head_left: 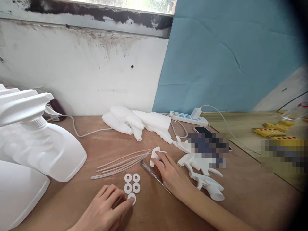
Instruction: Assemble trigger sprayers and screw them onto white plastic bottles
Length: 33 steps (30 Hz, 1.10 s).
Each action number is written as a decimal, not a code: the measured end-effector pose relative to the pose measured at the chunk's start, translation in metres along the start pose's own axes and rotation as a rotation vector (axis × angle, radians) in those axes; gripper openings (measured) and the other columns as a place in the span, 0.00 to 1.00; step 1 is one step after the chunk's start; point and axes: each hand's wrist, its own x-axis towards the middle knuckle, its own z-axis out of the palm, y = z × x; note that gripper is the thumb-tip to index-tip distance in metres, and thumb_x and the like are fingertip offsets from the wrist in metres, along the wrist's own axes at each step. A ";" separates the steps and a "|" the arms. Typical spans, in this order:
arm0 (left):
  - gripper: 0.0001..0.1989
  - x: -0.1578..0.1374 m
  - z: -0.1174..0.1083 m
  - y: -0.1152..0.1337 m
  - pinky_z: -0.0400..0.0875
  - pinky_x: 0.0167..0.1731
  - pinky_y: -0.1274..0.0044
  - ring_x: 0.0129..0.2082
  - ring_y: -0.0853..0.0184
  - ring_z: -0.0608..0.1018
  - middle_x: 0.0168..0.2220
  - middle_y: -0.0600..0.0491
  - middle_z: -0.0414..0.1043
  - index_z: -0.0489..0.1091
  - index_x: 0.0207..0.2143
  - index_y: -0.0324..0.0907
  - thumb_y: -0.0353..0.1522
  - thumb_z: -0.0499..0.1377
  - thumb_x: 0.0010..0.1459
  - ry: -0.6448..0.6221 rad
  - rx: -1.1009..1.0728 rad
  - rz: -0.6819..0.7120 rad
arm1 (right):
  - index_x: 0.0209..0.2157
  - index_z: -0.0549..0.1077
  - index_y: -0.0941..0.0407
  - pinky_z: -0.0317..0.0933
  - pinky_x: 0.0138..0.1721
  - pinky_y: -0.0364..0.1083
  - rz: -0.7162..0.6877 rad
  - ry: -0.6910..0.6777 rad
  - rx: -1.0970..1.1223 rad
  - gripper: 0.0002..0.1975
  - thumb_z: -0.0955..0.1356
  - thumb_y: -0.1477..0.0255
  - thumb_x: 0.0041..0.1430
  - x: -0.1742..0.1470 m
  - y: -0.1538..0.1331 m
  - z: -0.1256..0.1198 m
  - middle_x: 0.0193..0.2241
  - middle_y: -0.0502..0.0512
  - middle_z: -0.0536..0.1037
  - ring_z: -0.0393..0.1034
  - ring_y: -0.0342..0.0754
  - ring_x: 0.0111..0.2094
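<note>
My right hand [172,176] has its fingers closed around a small white curved plastic piece [155,156] on the brown table. Just below that hand lies a clear-handled screwdriver [154,175], its shaft running under the wrist. Several thin white plastic tubes [120,165] lie side by side to its left. My left hand [104,207] rests low on the table, fingers loosely bent and thumb stretched out. The thumb tip touches or covers the lowest white ring washer [130,195]. More flat washers [128,188] sit in pairs above it.
Large white spray bottles [64,157] stand at the left. White empty-looking bottles [125,118] lie by the wall. White spray trigger heads [204,181] lie right of my right hand. A power strip [189,118], a phone [199,130] and yellow packs [271,131] are further right.
</note>
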 end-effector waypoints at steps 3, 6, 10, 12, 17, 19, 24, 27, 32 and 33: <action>0.20 0.000 -0.001 -0.001 0.65 0.29 0.75 0.30 0.66 0.67 0.34 0.46 0.67 0.63 0.48 0.39 0.23 0.45 0.54 -0.014 0.016 0.020 | 0.49 0.64 0.59 0.58 0.48 0.58 0.033 0.016 0.054 0.24 0.60 0.84 0.48 0.000 0.000 0.001 0.53 0.67 0.60 0.51 0.63 0.56; 0.19 -0.001 0.000 -0.002 0.65 0.28 0.75 0.29 0.66 0.67 0.33 0.46 0.66 0.64 0.47 0.39 0.23 0.45 0.54 0.006 0.020 0.033 | 0.50 0.62 0.60 0.58 0.47 0.60 0.094 -0.018 0.104 0.23 0.60 0.81 0.51 0.000 0.002 0.005 0.54 0.69 0.58 0.53 0.64 0.54; 0.16 0.004 -0.006 0.004 0.63 0.27 0.76 0.28 0.67 0.66 0.30 0.48 0.66 0.66 0.41 0.39 0.21 0.46 0.52 0.052 0.013 0.068 | 0.49 0.63 0.59 0.62 0.45 0.55 0.116 -0.010 0.217 0.22 0.60 0.82 0.51 0.000 0.006 0.010 0.49 0.66 0.64 0.63 0.56 0.46; 0.12 0.009 -0.012 0.009 0.64 0.28 0.76 0.28 0.68 0.67 0.29 0.49 0.66 0.67 0.36 0.39 0.21 0.48 0.52 0.034 -0.007 0.052 | 0.47 0.65 0.58 0.65 0.42 0.52 0.124 0.029 0.264 0.19 0.60 0.81 0.52 0.000 0.007 0.011 0.45 0.63 0.66 0.66 0.53 0.42; 0.06 0.011 -0.015 0.013 0.63 0.32 0.74 0.31 0.68 0.68 0.32 0.50 0.69 0.64 0.28 0.39 0.21 0.51 0.52 0.025 -0.094 0.042 | 0.44 0.65 0.58 0.66 0.37 0.49 0.154 0.229 0.386 0.14 0.61 0.79 0.54 0.003 0.007 0.001 0.39 0.60 0.69 0.67 0.50 0.38; 0.06 0.007 -0.010 0.011 0.61 0.32 0.74 0.31 0.67 0.67 0.33 0.50 0.69 0.63 0.27 0.39 0.22 0.51 0.53 0.042 -0.130 0.070 | 0.43 0.64 0.57 0.65 0.38 0.49 0.160 0.345 0.478 0.13 0.62 0.78 0.54 0.003 0.002 -0.010 0.36 0.57 0.71 0.67 0.50 0.39; 0.05 0.001 -0.006 0.008 0.59 0.31 0.74 0.30 0.68 0.66 0.32 0.50 0.67 0.64 0.30 0.39 0.23 0.52 0.55 -0.010 -0.195 0.024 | 0.42 0.63 0.57 0.64 0.30 0.46 0.105 0.376 0.726 0.14 0.66 0.76 0.52 -0.002 -0.022 -0.037 0.30 0.53 0.71 0.65 0.46 0.30; 0.07 0.001 -0.011 0.009 0.59 0.28 0.76 0.27 0.70 0.64 0.29 0.51 0.65 0.65 0.31 0.38 0.21 0.50 0.55 -0.010 -0.235 0.013 | 0.41 0.63 0.57 0.64 0.33 0.48 -0.040 0.343 0.841 0.15 0.67 0.75 0.50 -0.007 -0.039 -0.042 0.28 0.52 0.72 0.66 0.47 0.29; 0.07 -0.001 -0.018 0.007 0.59 0.28 0.77 0.27 0.70 0.65 0.27 0.52 0.67 0.65 0.35 0.38 0.22 0.51 0.56 0.095 -0.402 -0.008 | 0.40 0.62 0.55 0.65 0.41 0.49 -0.079 0.217 1.087 0.18 0.69 0.75 0.47 -0.018 -0.055 -0.035 0.32 0.54 0.73 0.68 0.50 0.41; 0.07 -0.001 -0.018 0.006 0.60 0.28 0.77 0.27 0.70 0.66 0.27 0.52 0.67 0.65 0.36 0.38 0.22 0.52 0.56 0.126 -0.449 -0.024 | 0.40 0.62 0.55 0.65 0.41 0.47 -0.067 0.178 1.134 0.18 0.69 0.75 0.46 -0.019 -0.057 -0.034 0.34 0.55 0.73 0.68 0.49 0.42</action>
